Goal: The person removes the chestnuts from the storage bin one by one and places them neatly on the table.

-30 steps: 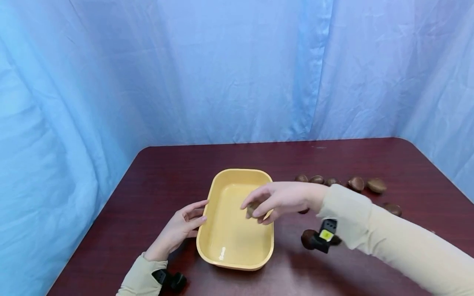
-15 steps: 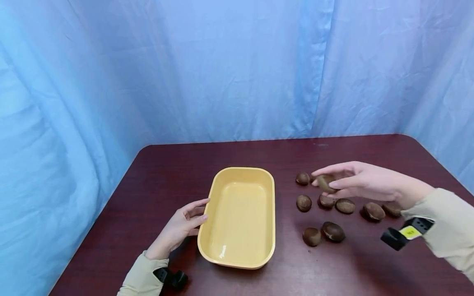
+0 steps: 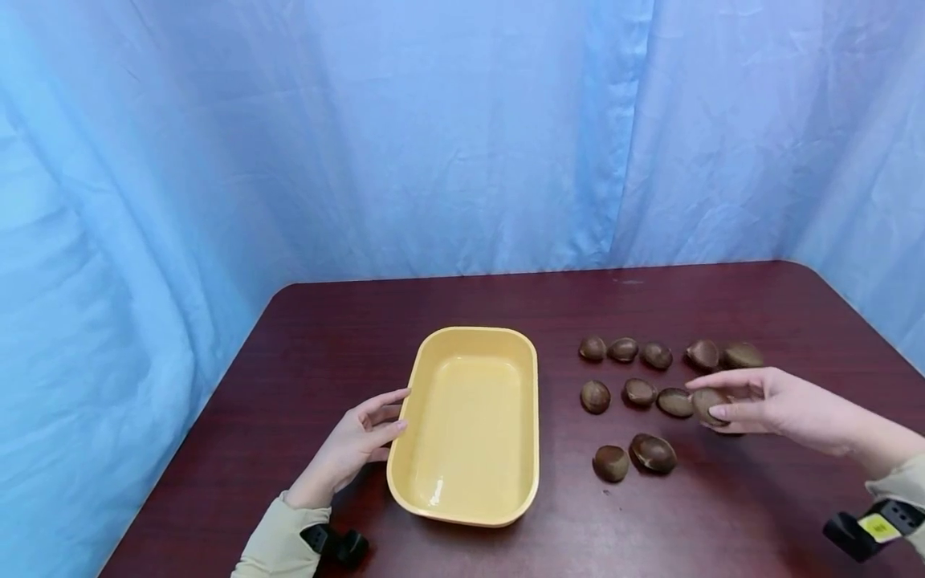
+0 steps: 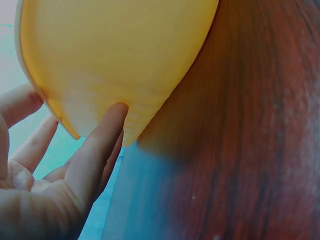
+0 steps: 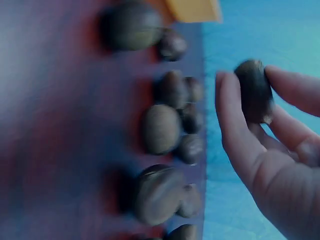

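Observation:
A yellow rectangular tray [image 3: 473,425] stands on the dark red table. My left hand [image 3: 357,437] touches its left side with relaxed fingers; in the left wrist view the fingertips [image 4: 118,111] meet the outer wall. On the right, my right hand [image 3: 773,405] pinches a brown chestnut [image 3: 710,406] between thumb and fingers. The right wrist view shows this held chestnut [image 5: 254,92] raised above the table. Several more chestnuts lie to the right of the tray in loose rows, among them a glossy one [image 3: 653,453] in front and a lighter one [image 3: 742,355] at the back.
Pale blue curtains [image 3: 462,144] hang behind and beside the table [image 3: 347,329]. Black wrist cameras [image 3: 874,528] sit on both forearms. The tray's yellow floor shows bare, with a small glare near the front.
My right hand has carried the chestnut from over the tray rightwards, past the back row, to the right end of the middle row. The left hand and tray have barely moved.

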Motion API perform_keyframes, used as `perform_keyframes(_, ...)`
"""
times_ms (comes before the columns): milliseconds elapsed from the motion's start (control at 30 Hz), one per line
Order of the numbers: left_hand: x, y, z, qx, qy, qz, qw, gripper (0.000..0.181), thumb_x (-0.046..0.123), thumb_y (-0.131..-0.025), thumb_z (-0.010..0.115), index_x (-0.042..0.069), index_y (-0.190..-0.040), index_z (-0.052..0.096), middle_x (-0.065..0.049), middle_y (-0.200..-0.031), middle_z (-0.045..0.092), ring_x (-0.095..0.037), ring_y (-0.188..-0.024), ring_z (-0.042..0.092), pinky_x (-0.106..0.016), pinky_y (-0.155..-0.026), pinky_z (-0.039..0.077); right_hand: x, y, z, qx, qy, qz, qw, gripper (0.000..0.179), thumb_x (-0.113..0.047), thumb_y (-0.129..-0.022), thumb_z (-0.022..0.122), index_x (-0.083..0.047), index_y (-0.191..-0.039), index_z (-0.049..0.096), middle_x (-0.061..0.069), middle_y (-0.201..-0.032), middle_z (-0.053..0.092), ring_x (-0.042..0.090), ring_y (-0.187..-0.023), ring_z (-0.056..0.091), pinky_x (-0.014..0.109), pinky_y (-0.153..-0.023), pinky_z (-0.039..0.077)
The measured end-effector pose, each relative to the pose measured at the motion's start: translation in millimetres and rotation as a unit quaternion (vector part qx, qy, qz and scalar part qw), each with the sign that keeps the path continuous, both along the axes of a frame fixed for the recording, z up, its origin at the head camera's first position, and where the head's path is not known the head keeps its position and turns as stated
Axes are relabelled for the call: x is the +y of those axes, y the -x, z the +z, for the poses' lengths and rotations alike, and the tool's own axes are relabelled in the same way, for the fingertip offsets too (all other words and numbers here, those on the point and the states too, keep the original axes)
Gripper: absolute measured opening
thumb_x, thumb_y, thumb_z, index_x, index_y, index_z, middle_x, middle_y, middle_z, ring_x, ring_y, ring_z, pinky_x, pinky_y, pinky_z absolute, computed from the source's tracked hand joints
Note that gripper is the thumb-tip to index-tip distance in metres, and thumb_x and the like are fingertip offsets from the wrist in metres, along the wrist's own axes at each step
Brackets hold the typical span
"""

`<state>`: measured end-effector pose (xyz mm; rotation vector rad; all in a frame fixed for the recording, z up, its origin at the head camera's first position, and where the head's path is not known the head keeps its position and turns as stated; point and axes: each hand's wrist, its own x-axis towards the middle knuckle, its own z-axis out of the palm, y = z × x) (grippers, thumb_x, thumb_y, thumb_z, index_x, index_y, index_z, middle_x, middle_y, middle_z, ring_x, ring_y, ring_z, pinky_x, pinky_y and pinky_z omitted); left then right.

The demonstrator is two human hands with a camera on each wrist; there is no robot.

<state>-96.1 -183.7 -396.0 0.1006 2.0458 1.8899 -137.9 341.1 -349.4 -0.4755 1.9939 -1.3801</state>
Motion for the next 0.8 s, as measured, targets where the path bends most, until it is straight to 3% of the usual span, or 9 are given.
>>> perform_keyframes(100, 0.0, -0.1, -0.2, 0.0, -0.001, -0.001, 1.0, 0.06, 0.016, -0.093, 0.06, 0.003, -0.145, 0.034, -0.029, -0.134, 0.046, -0.019, -0.101, 0.065, -0.037, -0.077, 0.057, -5, -11.5, -7.6, 0.085, -0.097, -0.01, 0.9916, 0.042, -0.013, -0.097, 0.053, 0.006, -0.134, 0.046, 0.029, -0.132, 0.05, 0.004, -0.095, 0.065, 0.025, -0.076, 0.055)
perform_keyframes(133, -0.1, -0.1, -0.2, 0.001, 0.0, 0.0, 1.0, 0.06, 0.016, -0.093, 0.06, 0.003, -0.145, 0.034, -0.029, -0.134, 0.046, -0.019, -0.101, 0.065, -0.037, -0.077, 0.057, -7, -14.7, -9.6, 0.107, -0.12, -0.009, 0.9869, 0.045, -0.015, -0.096, 0.055, 0.009, -0.133, 0.046, 0.033, -0.131, 0.048, 0.002, -0.092, 0.065, 0.024, -0.074, 0.055)
perform_keyframes(267, 0.0, -0.1, -0.4, 0.002, 0.001, 0.0, 1.0, 0.06, 0.017, -0.093, 0.06, 0.003, -0.146, 0.034, -0.028, -0.134, 0.046, -0.018, -0.1, 0.065, -0.036, -0.077, 0.057, -14, -24.7, -17.3, 0.178, -0.18, -0.003, 0.9675, 0.043, -0.02, -0.093, 0.06, 0.006, -0.127, 0.054, 0.024, -0.119, 0.06, -0.003, -0.077, 0.06, 0.021, -0.061, 0.049)
perform_keyframes(367, 0.2, 0.1, -0.3, 0.001, -0.002, -0.001, 1.0, 0.06, 0.016, -0.093, 0.06, 0.004, -0.146, 0.034, -0.027, -0.133, 0.047, -0.018, -0.099, 0.065, -0.037, -0.077, 0.057, -17, -29.4, -22.9, 0.205, -0.201, -0.014, 0.9579, 0.04, -0.023, -0.091, 0.064, 0.001, -0.123, 0.059, 0.012, -0.106, 0.062, -0.002, -0.055, 0.045, 0.022, -0.05, 0.04)
perform_keyframes(500, 0.6, 0.0, -0.2, 0.001, -0.003, -0.001, 1.0, 0.06, 0.016, -0.094, 0.06, 0.004, -0.146, 0.034, -0.027, -0.133, 0.047, -0.019, -0.1, 0.065, -0.037, -0.078, 0.057, -19, -32.1, -31.1, 0.275, -0.196, -0.014, 0.9411, 0.034, -0.018, -0.085, 0.07, -0.003, -0.115, 0.063, 0.001, -0.096, 0.063, -0.003, -0.052, 0.039, 0.021, -0.047, 0.037)
perform_keyframes(567, 0.8, 0.0, 0.0, 0.002, -0.003, -0.001, 1.0, 0.059, 0.016, -0.094, 0.06, 0.004, -0.146, 0.034, -0.028, -0.133, 0.046, -0.02, -0.101, 0.065, -0.037, -0.078, 0.057, -20, -31.7, -35.1, 0.341, -0.186, 0.003, 0.9213, 0.031, -0.012, -0.081, 0.074, -0.006, -0.11, 0.065, -0.003, -0.093, 0.064, -0.007, -0.061, 0.046, 0.02, -0.05, 0.041)
perform_keyframes(700, 0.8, -0.4, 0.5, 0.002, -0.002, -0.001, 1.0, 0.059, 0.016, -0.094, 0.059, 0.004, -0.146, 0.034, -0.029, -0.134, 0.046, -0.022, -0.103, 0.064, -0.038, -0.078, 0.057, -21, -29.3, -42.5, 0.49, -0.169, 0.032, 0.8546, 0.041, -0.002, -0.065, 0.082, -0.015, -0.101, 0.065, -0.009, -0.093, 0.063, -0.008, -0.075, 0.051, 0.014, -0.054, 0.042)
perform_keyframes(800, 0.7, -0.7, 0.9, 0.002, 0.0, -0.002, 1.0, 0.059, 0.016, -0.094, 0.059, 0.003, -0.146, 0.034, -0.029, -0.134, 0.046, -0.023, -0.103, 0.064, -0.038, -0.078, 0.057, -22, -27.7, -46.9, 0.557, -0.157, 0.047, 0.8141, 0.05, 0.001, -0.057, 0.084, -0.019, -0.098, 0.063, -0.01, -0.092, 0.061, -0.005, -0.078, 0.053, 0.008, -0.056, 0.04)
